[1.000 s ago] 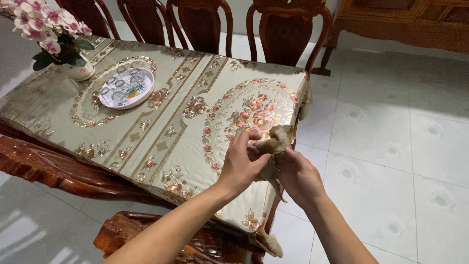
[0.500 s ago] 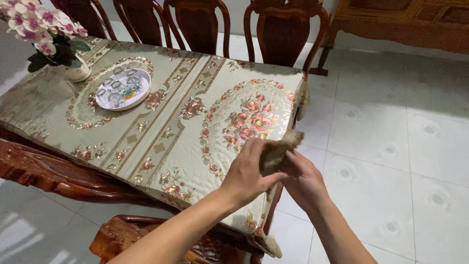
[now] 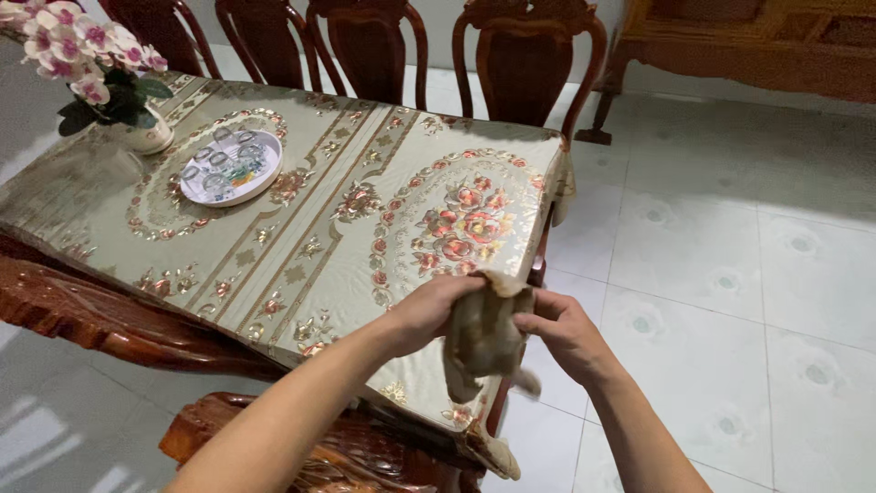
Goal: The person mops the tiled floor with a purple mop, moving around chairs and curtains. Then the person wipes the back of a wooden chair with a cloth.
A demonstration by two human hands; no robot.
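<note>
L hand [image 3: 438, 306] & R hand [image 3: 561, 330] both clamped on tablecloth [image 3: 365, 228] near-right corner, bunching it over table edge; plate [image 3: 228, 167] far left.

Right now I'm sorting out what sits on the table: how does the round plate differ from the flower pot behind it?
The round plate is flat and low; the flower pot stands upright and rounded. The plate carries small clear glasses; the pot holds pink and white flowers with green leaves. The plate lies nearer the table's middle, the pot nearer its far left edge. Both are white and rest on the patterned tablecloth.
</note>
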